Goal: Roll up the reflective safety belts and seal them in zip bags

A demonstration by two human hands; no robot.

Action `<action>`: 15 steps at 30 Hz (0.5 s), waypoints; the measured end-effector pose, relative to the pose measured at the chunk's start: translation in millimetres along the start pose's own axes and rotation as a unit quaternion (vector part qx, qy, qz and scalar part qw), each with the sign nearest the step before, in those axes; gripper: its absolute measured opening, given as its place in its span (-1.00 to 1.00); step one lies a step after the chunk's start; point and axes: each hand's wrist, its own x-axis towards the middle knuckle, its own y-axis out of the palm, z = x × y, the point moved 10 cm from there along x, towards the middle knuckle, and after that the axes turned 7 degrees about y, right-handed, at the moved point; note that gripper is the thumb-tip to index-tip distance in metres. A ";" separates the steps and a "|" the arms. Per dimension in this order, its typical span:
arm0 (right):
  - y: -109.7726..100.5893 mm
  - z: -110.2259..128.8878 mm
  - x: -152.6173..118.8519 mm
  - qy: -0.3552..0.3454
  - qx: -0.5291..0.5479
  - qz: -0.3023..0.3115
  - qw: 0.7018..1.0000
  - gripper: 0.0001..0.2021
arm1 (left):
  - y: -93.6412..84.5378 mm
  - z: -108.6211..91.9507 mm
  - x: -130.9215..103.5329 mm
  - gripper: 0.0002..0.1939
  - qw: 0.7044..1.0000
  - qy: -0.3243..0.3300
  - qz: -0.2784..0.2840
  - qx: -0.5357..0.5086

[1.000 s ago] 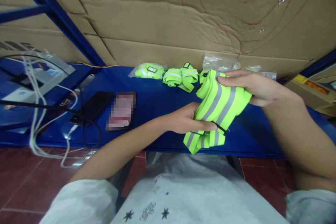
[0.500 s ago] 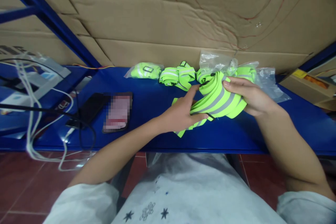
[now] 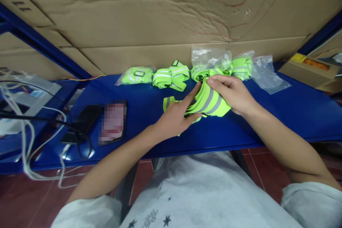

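Item: reflective vest [image 3: 207, 101], neon yellow with grey bands, lying bunched on the blue table [image 3: 294, 110]. I logged it mid-fold, judging the bundle about half gathered; the next move would call for a tighter tuck of the loose end near the table's front edge. My left hand [image 3: 175, 119] pressed on the fabric, forefinger stretched to the top fold, other fingers curled. My right hand [image 3: 232, 92] was closed around the bundle's far side. Behind: rolled vests [image 3: 171, 77], plastic bags [image 3: 263, 74]. Left: phone [image 3: 112, 123], cables [image 3: 40, 124].
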 end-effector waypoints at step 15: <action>42.0 -23.8 -10.0 0.170 0.187 0.176 0.951 -0.63 | 13.6 -7.2 -4.2 0.19 0.988 0.046 -0.041 -0.145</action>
